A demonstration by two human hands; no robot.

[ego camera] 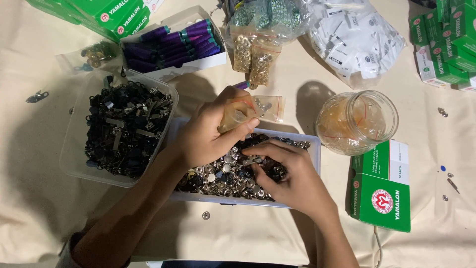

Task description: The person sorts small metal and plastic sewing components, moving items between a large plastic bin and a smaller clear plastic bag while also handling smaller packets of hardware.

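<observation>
Holding small bag (258,110) in left hand (208,134), above snap tray (312,154).

Shiny metal, clear plastic, soft cloth

The snap buttons (223,171) are shiny silver metal in a clear plastic tray (312,149). The little bag (255,110) is thin, glossy plastic. The jar (357,121) looks clear and smooth. The tablecloth (277,233) is matt cream cloth.

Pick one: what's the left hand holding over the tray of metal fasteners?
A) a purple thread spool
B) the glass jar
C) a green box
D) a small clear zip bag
D: the left hand pinches a small clear zip bag with a red seal strip above the tray of metal fasteners, while the glass jar and the green box sit untouched to the side.
</observation>
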